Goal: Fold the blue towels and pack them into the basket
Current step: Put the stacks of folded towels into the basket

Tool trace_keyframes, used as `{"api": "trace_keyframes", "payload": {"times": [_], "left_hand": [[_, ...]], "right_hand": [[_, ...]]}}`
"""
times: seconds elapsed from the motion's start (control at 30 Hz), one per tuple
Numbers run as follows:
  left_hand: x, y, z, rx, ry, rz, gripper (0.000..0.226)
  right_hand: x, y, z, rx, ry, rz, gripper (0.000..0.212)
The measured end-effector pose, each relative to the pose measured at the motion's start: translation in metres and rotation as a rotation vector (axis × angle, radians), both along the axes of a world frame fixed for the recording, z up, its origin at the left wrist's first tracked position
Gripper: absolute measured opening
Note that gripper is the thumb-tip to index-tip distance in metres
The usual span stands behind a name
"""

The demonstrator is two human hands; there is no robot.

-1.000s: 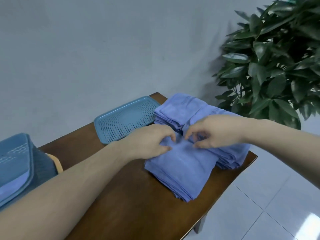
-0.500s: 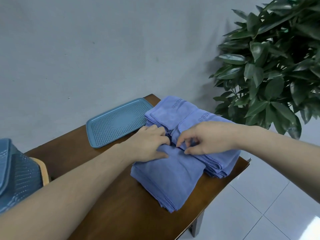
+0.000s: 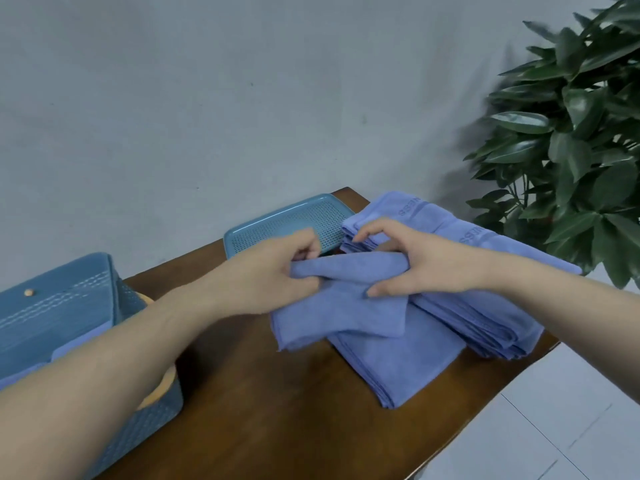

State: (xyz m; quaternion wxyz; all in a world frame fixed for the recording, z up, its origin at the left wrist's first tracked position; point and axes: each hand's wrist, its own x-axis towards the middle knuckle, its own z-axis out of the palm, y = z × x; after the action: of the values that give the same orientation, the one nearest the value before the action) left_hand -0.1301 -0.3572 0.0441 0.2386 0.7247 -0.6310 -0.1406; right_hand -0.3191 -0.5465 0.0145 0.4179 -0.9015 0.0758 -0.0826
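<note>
A blue towel is lifted off the near stack of blue towels on the wooden table. My left hand pinches its upper left edge. My right hand grips its upper right edge between thumb and fingers. The towel sags between the hands and drapes over the stack. A second stack of folded blue towels lies to the right, and a third lies behind. The blue basket stands at the left, partly hidden by my left forearm, with a blue towel inside it.
A blue perforated tray-like lid lies at the table's back edge. A leafy green plant stands to the right of the table. A grey wall is behind. White floor tiles show past the table's right edge.
Both hands have closed on the top towel's far edge and raised it off the stack, pulling it leftward. The view has shifted right, bringing the basket further into sight.
</note>
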Motion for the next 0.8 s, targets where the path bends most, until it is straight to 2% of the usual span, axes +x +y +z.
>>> {"api": "trace_keyframes", "payload": {"times": [0.07,0.17,0.23,0.33,0.4,0.47,0.57,0.67,0.8], "left_hand": [[0.015,0.023,0.009,-0.072,0.105,0.079,0.023],[0.035,0.057,0.021,-0.172,0.289,0.174,0.029],[0.043,0.08,0.029,-0.179,0.401,0.173,0.037],[0.049,0.113,0.044,-0.175,0.531,0.103,0.048],[0.054,0.133,0.053,-0.19,0.493,0.07,0.06],[0.062,0.152,0.061,-0.191,0.437,0.074,0.051],[0.075,0.182,0.069,-0.192,0.397,0.144,0.041],[0.093,0.216,0.068,-0.317,0.414,0.258,0.046],[0.113,0.262,0.064,-0.473,0.542,0.385,0.051]], "right_hand": [[0.016,0.011,0.007,0.135,-0.105,-0.029,0.063],[0.046,0.036,0.021,0.482,-0.264,-0.008,0.054],[0.07,0.054,0.03,0.572,-0.321,0.008,0.048],[0.109,0.085,0.049,0.52,-0.352,0.029,0.039],[0.135,0.107,0.062,0.473,-0.344,0.085,0.036],[0.157,0.131,0.075,0.423,-0.329,0.152,0.035],[0.186,0.164,0.093,0.352,-0.278,0.242,0.032],[0.211,0.196,0.11,0.331,-0.244,0.25,0.031],[0.241,0.227,0.116,0.401,-0.18,0.145,0.05]]}}
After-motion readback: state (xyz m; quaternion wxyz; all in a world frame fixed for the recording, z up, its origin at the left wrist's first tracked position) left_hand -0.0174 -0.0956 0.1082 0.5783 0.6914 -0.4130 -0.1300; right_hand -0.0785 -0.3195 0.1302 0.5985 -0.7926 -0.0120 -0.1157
